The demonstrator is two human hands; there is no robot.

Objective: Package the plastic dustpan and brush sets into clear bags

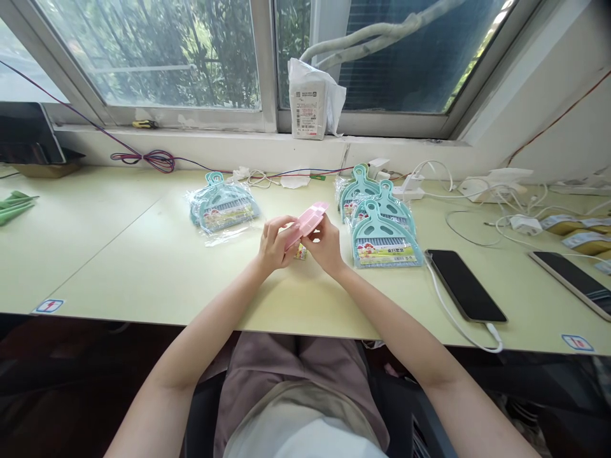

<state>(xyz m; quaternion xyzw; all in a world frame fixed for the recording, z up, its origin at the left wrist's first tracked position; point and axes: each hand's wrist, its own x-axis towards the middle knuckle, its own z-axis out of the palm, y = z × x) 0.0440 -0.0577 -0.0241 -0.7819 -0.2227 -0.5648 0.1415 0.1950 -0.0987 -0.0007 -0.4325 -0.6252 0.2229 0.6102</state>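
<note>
Both my hands hold a small pink plastic piece (pixel 311 218) with shallow compartments, tilted above the table; its exact kind is unclear. My left hand (pixel 275 245) is closed around its lower left end. On the other side, my right hand (pixel 326 247) pinches its right edge between thumb and fingers. Just below, a small colourful printed card (pixel 300 252) shows partly between my hands. Light blue dustpan sets (pixel 384 235) in clear wrappers, with printed labels, lie to the right. More wrapped dustpans (pixel 224 207) are stacked to the left.
A black phone (pixel 465 285) with a white cable lies right of the dustpans, and another phone (pixel 573 280) farther right. Chargers and tangled cables (pixel 515 197) run along the back. A tablet (pixel 28 137) stands far left. A white package (pixel 310 105) sits on the sill.
</note>
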